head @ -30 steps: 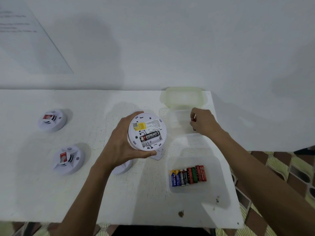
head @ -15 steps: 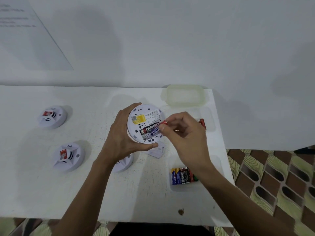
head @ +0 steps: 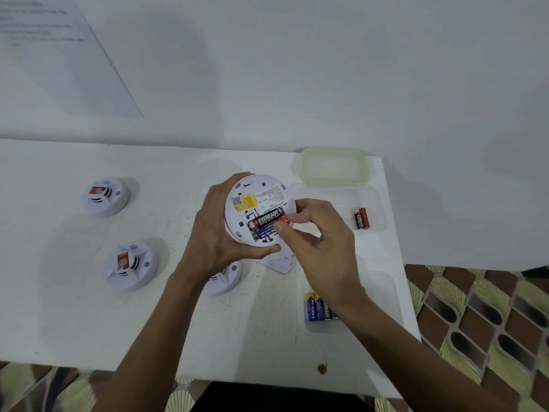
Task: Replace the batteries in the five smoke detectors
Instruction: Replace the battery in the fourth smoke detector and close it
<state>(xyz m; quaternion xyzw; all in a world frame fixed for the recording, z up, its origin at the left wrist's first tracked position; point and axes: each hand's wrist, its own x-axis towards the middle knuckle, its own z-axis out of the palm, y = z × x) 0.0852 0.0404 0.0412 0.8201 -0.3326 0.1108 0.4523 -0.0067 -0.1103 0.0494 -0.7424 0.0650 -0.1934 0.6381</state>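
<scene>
Above the table (head: 89, 322), the left hand (head: 214, 233) grips the rim of a smoke detector (head: 255, 197), probably light and rigid. The right hand (head: 320, 248) pinches its slick battery (head: 267, 219) by one end. Four detectors show (one half-hidden under the forearm), and two spent batteries (head: 361, 218) lie in the far tub (head: 383, 203).

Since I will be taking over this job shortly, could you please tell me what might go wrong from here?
1. The right hand pinches only one end of the battery while the left hand holds the smoke detector in the air; it could slip and roll away.
2. The two batteries in the far tray look like the same make, so old and new might get mixed.
</scene>
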